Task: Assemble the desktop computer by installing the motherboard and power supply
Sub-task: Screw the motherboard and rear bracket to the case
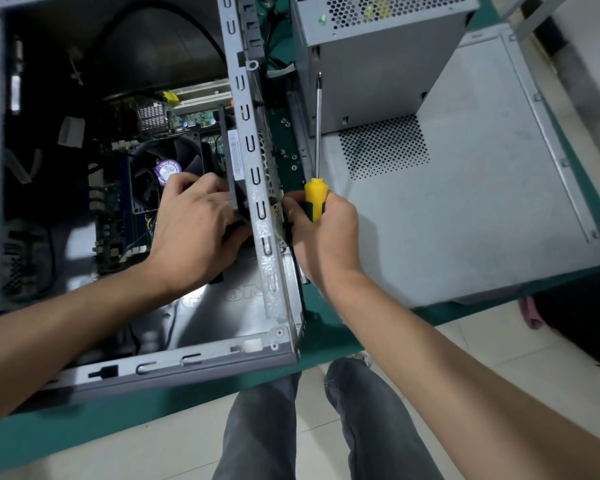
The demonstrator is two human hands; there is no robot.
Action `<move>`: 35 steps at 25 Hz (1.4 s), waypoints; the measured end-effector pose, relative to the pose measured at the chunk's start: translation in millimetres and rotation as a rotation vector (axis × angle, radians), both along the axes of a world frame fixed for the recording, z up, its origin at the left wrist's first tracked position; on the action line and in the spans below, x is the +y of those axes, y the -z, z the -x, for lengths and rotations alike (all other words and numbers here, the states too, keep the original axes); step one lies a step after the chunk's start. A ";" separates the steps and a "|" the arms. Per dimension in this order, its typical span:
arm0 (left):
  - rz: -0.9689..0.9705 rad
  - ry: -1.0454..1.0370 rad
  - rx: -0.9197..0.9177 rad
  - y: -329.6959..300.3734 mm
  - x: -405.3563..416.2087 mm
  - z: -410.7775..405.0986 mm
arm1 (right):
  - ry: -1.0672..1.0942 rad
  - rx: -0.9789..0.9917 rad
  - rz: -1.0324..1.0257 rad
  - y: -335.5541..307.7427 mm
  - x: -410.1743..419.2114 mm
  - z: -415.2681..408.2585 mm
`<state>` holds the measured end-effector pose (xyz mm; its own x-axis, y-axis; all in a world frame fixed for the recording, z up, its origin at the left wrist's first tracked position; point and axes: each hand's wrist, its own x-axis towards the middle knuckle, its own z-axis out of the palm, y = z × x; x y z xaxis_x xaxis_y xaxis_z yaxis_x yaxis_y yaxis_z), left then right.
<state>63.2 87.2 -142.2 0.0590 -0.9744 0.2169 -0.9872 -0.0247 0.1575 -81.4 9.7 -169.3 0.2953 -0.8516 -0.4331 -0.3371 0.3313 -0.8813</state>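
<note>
At case [257, 188] rear wall: left hand [194, 233] grips black fan bracket [230, 168] inside, over seated motherboard [187, 119]; right hand [321, 230] fist-holds screwdriver [316, 161], tip up. PSU [378, 64] outside on panel [465, 202]. Steady bracket flush before driving screws.

**Layout of the Work Area**

The open computer case [271, 216] lies on the table [326, 348], at the left. The motherboard [125, 209] sits inside the case, with the fan [167, 168] on it. The side panel [465, 202] lies flat to the right of the case. The power supply [378, 57] stands on the far end of the panel. The screwdriver [317, 133] stands between case and panel.
</note>
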 end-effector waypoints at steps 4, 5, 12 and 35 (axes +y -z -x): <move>-0.016 -0.015 -0.021 1.1 0.0 0.0 | -0.051 0.006 0.018 -2.4 -3.3 4.6; -0.016 -0.017 -0.022 1.0 0.0 -0.5 | -0.057 0.006 0.020 -3.9 -3.7 4.5; -0.007 -0.016 -0.024 0.5 0.3 0.6 | -0.135 -0.028 0.005 -5.9 -6.2 17.4; -0.072 -0.046 -0.047 2.5 2.4 -1.2 | -0.547 -0.072 0.079 -17.6 -96.6 105.3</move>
<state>64.5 89.5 -144.8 0.0957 -0.9841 0.1497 -0.9910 -0.0800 0.1073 -186.7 -86.9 -151.7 0.7301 -0.5950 -0.3361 -0.3789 0.0569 -0.9237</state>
